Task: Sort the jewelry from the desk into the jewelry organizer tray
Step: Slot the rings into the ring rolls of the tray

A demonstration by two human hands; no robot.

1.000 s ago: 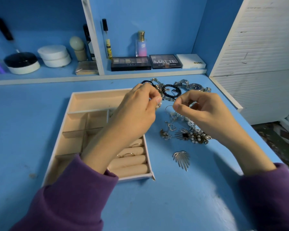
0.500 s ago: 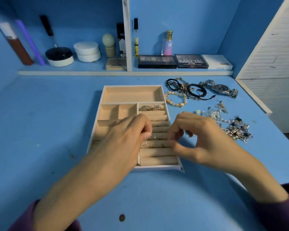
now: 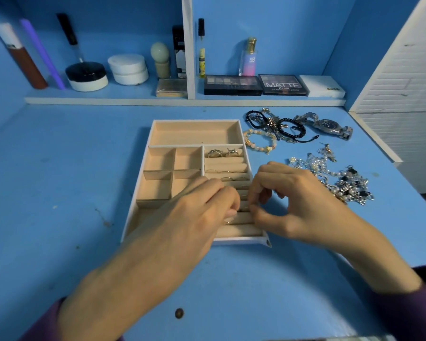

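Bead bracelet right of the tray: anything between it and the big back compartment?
Nothing visible. The bracelet lies on the desk beside the tray wall of that compartment, which looks bare. The left hand and right hand are nearer, over the ring rolls. Only the low wall to clear.

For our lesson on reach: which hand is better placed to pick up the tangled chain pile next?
Right, probably. The right hand lies nearer the chain pile, which sits right of the tray; the left hand would have to cross the right one.
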